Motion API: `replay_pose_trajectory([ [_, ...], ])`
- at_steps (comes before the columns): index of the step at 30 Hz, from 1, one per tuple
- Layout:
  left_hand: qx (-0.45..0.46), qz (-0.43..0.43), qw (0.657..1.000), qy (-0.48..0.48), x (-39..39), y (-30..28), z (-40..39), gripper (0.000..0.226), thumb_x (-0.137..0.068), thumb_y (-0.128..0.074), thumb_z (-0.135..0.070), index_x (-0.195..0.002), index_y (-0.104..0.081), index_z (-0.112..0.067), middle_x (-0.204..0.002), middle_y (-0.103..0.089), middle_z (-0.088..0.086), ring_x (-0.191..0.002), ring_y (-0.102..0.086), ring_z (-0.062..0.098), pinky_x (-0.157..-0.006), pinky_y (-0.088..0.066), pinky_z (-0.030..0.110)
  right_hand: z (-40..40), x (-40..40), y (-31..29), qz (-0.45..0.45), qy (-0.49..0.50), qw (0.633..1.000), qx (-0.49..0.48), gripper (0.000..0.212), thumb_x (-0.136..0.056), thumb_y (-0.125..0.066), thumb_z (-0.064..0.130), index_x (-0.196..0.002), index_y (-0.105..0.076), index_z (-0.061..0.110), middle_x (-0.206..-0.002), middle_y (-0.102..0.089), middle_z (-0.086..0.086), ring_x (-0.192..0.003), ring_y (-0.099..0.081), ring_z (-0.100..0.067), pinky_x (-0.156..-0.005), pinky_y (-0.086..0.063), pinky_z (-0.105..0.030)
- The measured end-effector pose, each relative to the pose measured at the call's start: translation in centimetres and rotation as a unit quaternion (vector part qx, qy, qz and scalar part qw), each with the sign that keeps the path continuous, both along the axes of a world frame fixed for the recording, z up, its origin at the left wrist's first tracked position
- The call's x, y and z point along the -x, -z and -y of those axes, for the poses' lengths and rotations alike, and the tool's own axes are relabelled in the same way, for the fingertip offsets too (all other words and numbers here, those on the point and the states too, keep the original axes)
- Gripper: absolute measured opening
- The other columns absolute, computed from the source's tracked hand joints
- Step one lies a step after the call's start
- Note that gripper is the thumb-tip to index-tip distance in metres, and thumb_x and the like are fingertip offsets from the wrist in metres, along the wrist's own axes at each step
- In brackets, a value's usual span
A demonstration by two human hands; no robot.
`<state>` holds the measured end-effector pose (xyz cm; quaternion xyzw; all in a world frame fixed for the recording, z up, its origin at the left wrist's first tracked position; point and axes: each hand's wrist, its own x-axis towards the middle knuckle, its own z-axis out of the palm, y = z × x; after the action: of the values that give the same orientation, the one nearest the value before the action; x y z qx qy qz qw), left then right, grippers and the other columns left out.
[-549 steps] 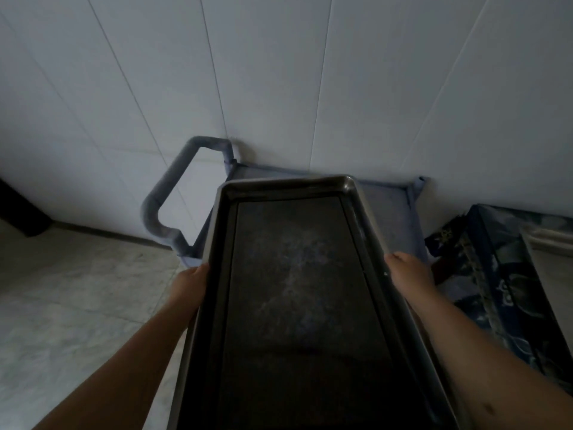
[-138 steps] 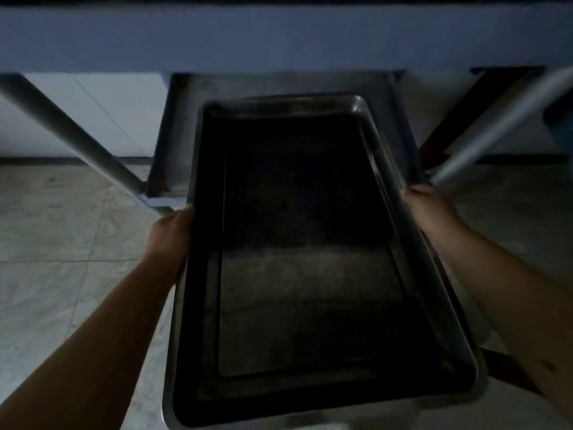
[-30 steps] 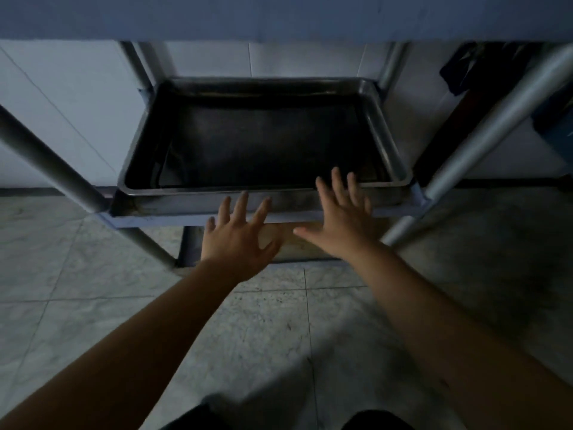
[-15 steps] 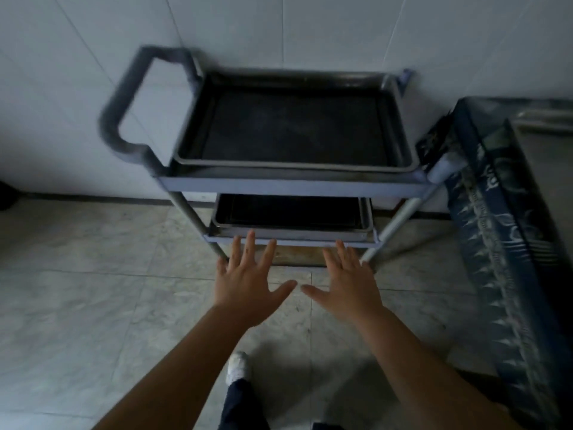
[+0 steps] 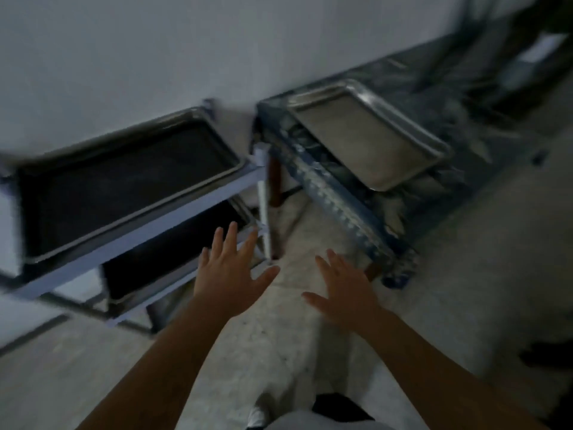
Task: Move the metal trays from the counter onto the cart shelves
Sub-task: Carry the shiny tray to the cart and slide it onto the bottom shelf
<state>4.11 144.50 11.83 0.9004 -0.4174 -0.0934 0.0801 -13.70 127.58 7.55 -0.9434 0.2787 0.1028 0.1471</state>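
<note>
both hands empty, left hand (image 5: 231, 276) and right hand (image 5: 342, 291) fingers spread. last tray (image 5: 366, 135) on surface at 1 o'clock, cart (image 5: 136, 206) shelves already loaded, guess it's next.

At left the cart (image 5: 173, 209) carries one tray (image 5: 124, 178) on its top shelf and another (image 5: 173, 249) below; a third tray (image 5: 366, 135) lies on the counter (image 5: 341, 193) at upper right.

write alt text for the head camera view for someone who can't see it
Two empty, open hands, left hand and right hand, reach forward over the floor. On the left, a cart holds dark trays on two shelves; on the right, a metal tray lies on a patterned counter.
</note>
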Motion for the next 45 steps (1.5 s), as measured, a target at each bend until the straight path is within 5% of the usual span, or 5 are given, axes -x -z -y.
replay_pose_trajectory([
  [8, 0.012, 0.019, 0.934, 0.356, 15.1, -1.4, 18.1, 0.092, -0.077, -0.01, -0.086, -0.154, 0.0, -0.037, -0.166, 0.004, 0.008, -0.151, 0.004, 0.031, -0.118, -0.014, 0.057, 3.6, 22.7, -0.9, -0.016, 0.342, 0.939, 0.02, 0.097, -0.074, -0.02, 0.086, -0.15, 0.001, 0.03, -0.162, 0.003, 0.0, -0.148, 0.0, -0.022, -0.115, -0.015, -0.051],
  [14, -0.006, 0.044, 0.888, 0.458, 25.9, -0.4, 26.8, 0.093, -0.076, -0.009, -0.085, -0.154, 0.0, -0.036, -0.166, 0.002, 0.007, -0.151, 0.004, 0.029, -0.118, -0.011, 0.057, 6.5, 34.6, -1.5, -0.009, 0.483, 0.875, 0.038, 0.112, -0.06, -0.011, 0.098, -0.149, -0.001, 0.031, -0.161, 0.006, 0.003, -0.147, 0.004, -0.02, -0.115, -0.015, -0.052],
  [27, -0.058, 0.028, 0.873, 0.483, 37.1, 1.9, 42.7, 0.097, -0.075, -0.011, -0.086, -0.155, 0.004, -0.035, -0.166, 0.009, 0.007, -0.15, 0.01, 0.032, -0.12, -0.006, 0.056, 22.4, 43.5, -1.1, -0.012, 0.503, 0.864, 0.012, 0.107, -0.066, -0.025, 0.092, -0.149, -0.005, 0.029, -0.162, 0.003, -0.002, -0.148, 0.001, -0.024, -0.114, -0.016, -0.054],
  [39, -0.07, 0.026, 0.869, 0.489, 33.7, 4.9, 69.0, 0.102, -0.072, -0.005, -0.091, -0.156, -0.002, -0.033, -0.166, 0.002, 0.008, -0.151, 0.002, 0.028, -0.118, -0.013, 0.059, 48.1, 42.6, 2.9, -0.059, 0.512, 0.857, 0.023, 0.112, -0.059, -0.016, 0.097, -0.148, -0.002, 0.031, -0.162, 0.003, 0.001, -0.147, 0.001, -0.022, -0.114, -0.016, -0.054],
  [45, -0.071, 0.01, 0.905, 0.42, 28.5, 4.0, 76.3, 0.094, -0.078, -0.012, -0.087, -0.156, -0.002, -0.034, -0.166, 0.0, 0.006, -0.151, 0.001, 0.032, -0.118, -0.013, 0.056, 60.1, 38.3, 1.2, -0.047, 0.448, 0.893, -0.003, 0.117, -0.053, -0.015, 0.097, -0.149, -0.002, 0.032, -0.162, 0.001, 0.004, -0.148, 0.0, -0.018, -0.112, -0.018, -0.053],
])
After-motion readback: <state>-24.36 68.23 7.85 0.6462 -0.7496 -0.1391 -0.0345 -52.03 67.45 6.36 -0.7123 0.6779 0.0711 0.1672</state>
